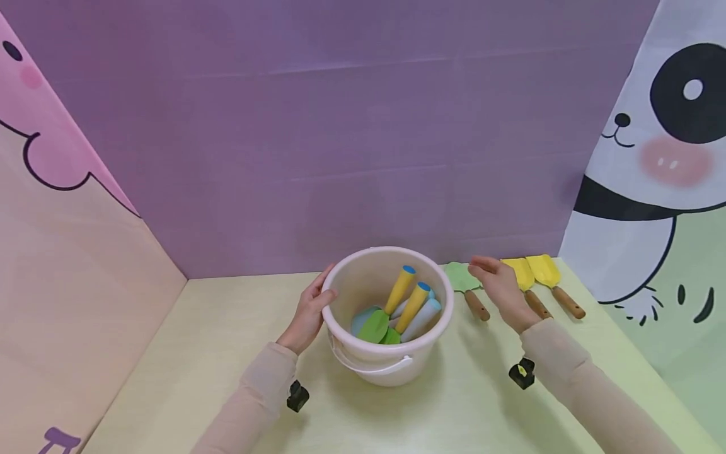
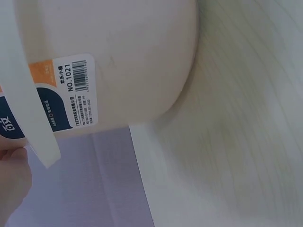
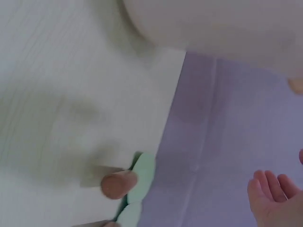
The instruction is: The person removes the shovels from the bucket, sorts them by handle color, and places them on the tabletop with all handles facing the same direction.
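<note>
A pale pink bucket (image 1: 388, 366) stands on the table, its white handle (image 1: 368, 369) hanging down in front. My left hand (image 1: 306, 312) grips its left rim, thumb over the edge. Inside lean toy shovels with yellow handles (image 1: 413, 308) and green blades (image 1: 373, 326), beside pale blue-grey handles (image 1: 421, 320). To the right of the bucket, my right hand (image 1: 501, 290) hovers above a row of shovels, fingers extended and holding nothing. Nearest it are a light green shovel (image 1: 462, 277) with a wooden handle and a yellow shovel (image 1: 520, 272), partly hidden by the hand.
Another yellow shovel (image 1: 544, 271) lies at the right end of the row. A purple backdrop (image 1: 363, 139) rises behind the table (image 1: 227, 353). Printed side panels stand left and right, a panda (image 1: 641, 252) on the right one.
</note>
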